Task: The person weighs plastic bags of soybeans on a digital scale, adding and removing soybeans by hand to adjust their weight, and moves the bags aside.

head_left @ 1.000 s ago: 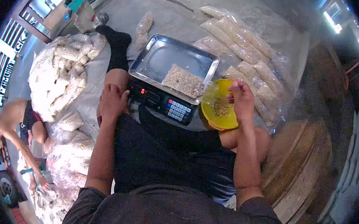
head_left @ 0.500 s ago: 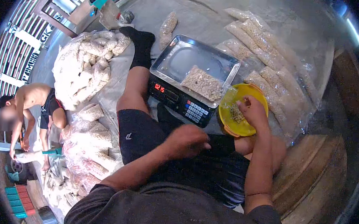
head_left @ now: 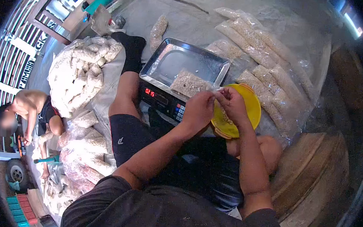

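A clear plastic bag filled with small pale kernels (head_left: 188, 83) lies on the steel pan (head_left: 165, 57) of a digital scale (head_left: 164, 99), whose red display seems to read 0.215. At the bag's loose end, my left hand (head_left: 200, 109) and my right hand (head_left: 232, 101) meet, both closed on the plastic; the exact finger grip is partly hidden. Beneath my right hand is a yellow basin (head_left: 254, 106) with a few kernels inside, partly covered by the hand and forearm.
Long filled bags (head_left: 273, 80) lie in rows at the right. A heap of filled white bags (head_left: 76, 73) and more clear bags (head_left: 87, 148) lie at the left. Wooden boards (head_left: 308, 179) stand at the lower right. Another person (head_left: 30, 106) crouches at the far left.
My right hand has come up out of the basin to the bag's end. My left hand has moved forward from my lap and joined it. The display reading looks the same.
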Demonstrator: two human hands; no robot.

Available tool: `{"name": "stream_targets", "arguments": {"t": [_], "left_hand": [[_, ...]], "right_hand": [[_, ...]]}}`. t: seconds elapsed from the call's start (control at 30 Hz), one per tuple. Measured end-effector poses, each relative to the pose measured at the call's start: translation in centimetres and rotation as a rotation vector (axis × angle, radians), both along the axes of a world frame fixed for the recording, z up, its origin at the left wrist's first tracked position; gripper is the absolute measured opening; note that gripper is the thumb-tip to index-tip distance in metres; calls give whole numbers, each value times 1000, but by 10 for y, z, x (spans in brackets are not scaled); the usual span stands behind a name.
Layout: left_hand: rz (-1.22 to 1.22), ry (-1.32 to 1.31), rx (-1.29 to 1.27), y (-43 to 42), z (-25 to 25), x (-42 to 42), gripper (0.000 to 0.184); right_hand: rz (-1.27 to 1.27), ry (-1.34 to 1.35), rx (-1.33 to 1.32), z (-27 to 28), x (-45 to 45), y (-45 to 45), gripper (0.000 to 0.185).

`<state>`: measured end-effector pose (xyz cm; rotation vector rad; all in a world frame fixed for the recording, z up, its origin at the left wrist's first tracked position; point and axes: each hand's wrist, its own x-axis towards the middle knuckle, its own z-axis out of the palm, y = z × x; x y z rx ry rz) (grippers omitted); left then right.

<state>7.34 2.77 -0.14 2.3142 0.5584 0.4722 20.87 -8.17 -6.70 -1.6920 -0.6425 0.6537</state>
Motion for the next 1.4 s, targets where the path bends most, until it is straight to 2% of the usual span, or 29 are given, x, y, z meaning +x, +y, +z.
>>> {"name": "stream_targets", "arguments": {"t": [0.07, 0.17, 0.27, 0.37, 0.47, 0.57, 0.67, 0.77, 0.87, 0.97, 1.07, 1.1, 1.17, 1.27, 1.37, 1.4], "left_hand": [[69, -25, -367, 3, 10, -7, 23], [199, -118, -241, 7, 6, -10, 16], [175, -165, -60, 8, 8, -11, 14], [91, -227, -98, 6, 9, -11, 13], [-60, -271, -77, 10, 3, -8, 11], [-85, -219, -173, 28, 9, -16, 15], [44, -264, -21, 63, -9, -19, 17], [-49, -183, -48, 78, -13, -18, 19], [-92, -183, -41, 86, -24, -12, 22], [-42, -199, -61, 85, -24, -11, 24], [-30, -193, -46, 85, -27, -10, 25], [-25, -203, -71, 86, -28, -10, 25], [-12, -221, -123, 87, -28, -9, 25], [-15, -209, -85, 90, -27, -8, 24], [27, -301, -31, 95, -27, -7, 24], [17, -310, -61, 99, -28, -6, 23]], "right_hand": [[-57, 19, -26, -2, -4, 11, 28], [-152, -325, -158, 20, -14, 6, 26], [-136, -489, -71, 57, -29, -6, 23], [154, -587, 149, 50, -29, -6, 26], [190, -717, -33, 36, -32, -3, 25], [157, -840, -155, 39, -34, 7, 26], [221, -813, -340, 65, -41, 18, 27], [227, -853, -341, 66, -44, 29, 27], [311, -894, -484, 73, -43, 44, 23], [458, -1047, -444, 62, -29, 49, 21], [604, -1091, -640, 66, -21, 51, 21], [616, -1067, -676, 64, -19, 51, 25], [642, -1018, -749, 66, -19, 51, 44], [555, -855, -851, 102, -31, 45, 35], [387, -894, -731, 103, -32, 12, 42], [259, -907, -712, 107, -35, 4, 42]]}}
